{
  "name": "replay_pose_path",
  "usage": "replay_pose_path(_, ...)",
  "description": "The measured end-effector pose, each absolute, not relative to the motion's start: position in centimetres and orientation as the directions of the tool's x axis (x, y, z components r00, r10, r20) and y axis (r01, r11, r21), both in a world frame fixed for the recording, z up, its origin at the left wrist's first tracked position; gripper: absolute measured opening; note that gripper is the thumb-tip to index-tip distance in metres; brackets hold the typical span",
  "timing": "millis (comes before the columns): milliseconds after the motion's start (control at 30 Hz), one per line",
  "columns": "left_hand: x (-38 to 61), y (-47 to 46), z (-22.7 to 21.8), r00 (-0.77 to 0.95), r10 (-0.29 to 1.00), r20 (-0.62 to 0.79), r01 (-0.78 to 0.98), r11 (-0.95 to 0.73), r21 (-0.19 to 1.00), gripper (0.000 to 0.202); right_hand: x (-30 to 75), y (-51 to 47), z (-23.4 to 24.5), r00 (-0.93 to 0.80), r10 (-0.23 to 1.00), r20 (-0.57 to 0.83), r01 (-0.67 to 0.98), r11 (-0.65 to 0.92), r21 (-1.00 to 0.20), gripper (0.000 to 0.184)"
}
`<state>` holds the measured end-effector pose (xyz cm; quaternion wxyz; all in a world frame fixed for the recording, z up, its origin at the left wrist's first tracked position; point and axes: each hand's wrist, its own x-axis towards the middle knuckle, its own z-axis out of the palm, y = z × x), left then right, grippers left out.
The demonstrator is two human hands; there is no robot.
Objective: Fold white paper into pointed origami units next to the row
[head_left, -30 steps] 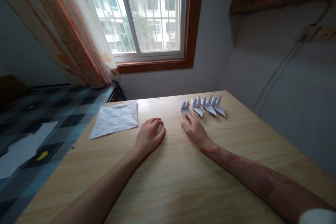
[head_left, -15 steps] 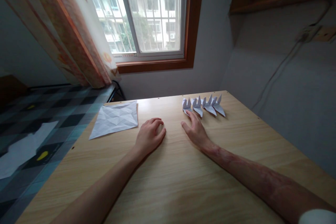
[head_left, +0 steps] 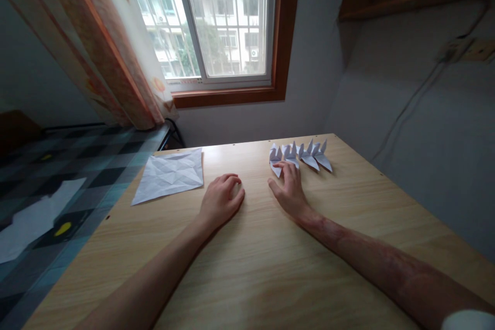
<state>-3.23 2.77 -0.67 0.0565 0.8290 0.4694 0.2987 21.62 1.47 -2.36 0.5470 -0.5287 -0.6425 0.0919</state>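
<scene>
My left hand rests on the wooden table, fingers loosely bent, the thumb a little apart, and nothing visible in it. To its left lies a creased sheet of white paper, spread nearly flat. My right hand is open, thumb spread away from the fingers. Its fingertips are at the front of the two leftmost folded paper figures and partly cover them; whether they touch is hard to tell. The leftmost figure has upright points and looks like an origami bird. Several such figures, including the rightmost one, stand in a row.
The pale wooden table reaches to the wall below a barred window. On the left is a bed with a checked cover, with white paper on it. A cable hangs down the right wall.
My right hand has shifted slightly to the right, its fingers moving across the front of the leftmost figures. The left hand and the creased sheet stay where they were.
</scene>
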Motion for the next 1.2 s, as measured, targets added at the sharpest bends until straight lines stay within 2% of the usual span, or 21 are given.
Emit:
replay_pose_path(167,-3.1,2.7,-0.6,0.379,0.803,0.46,0.745,-0.559,0.364,0.016,21.0,-0.1,-1.1,-0.168,0.733,0.659,0.445,0.653,-0.613,0.039)
replay_pose_path(300,-3.1,2.7,-0.5,0.38,0.808,0.45,0.745,-0.556,0.369,0.017,20.7,-0.3,-1.5,-0.336,0.746,0.575,0.444,0.664,-0.602,0.05)
replay_pose_path(467,-3.1,2.7,-0.6,0.378,0.805,0.457,0.748,-0.557,0.363,0.017,20.9,0.6,-2.5,-0.291,0.789,0.541,0.52,0.605,-0.603,0.055)
replay_pose_path(600,-3.0,2.7,-0.6,0.382,0.804,0.455,0.752,-0.557,0.352,0.017,21.4,1.4,-2.6,-0.24,0.776,0.583,0.611,0.588,-0.53,0.058)
replay_pose_path(767,-3.0,2.6,-0.5,0.386,0.811,0.439,0.761,-0.549,0.346,0.017,22.2,2.5,-3.1,-0.185,0.799,0.572,0.711,0.511,-0.483,0.062)
replay_pose_path(1000,-3.0,2.6,-0.6,0.382,0.821,0.424,0.771,-0.537,0.343,0.018,22.7,3.0,-3.3,-0.198,0.846,0.496,0.822,0.419,-0.386,0.065)
replay_pose_path(1200,-2.9,2.5,-0.5,0.384,0.818,0.428,0.77,-0.539,0.341,0.017,22.6,3.0,-3.2,-0.167,0.878,0.449,0.861,0.352,-0.368,0.066)
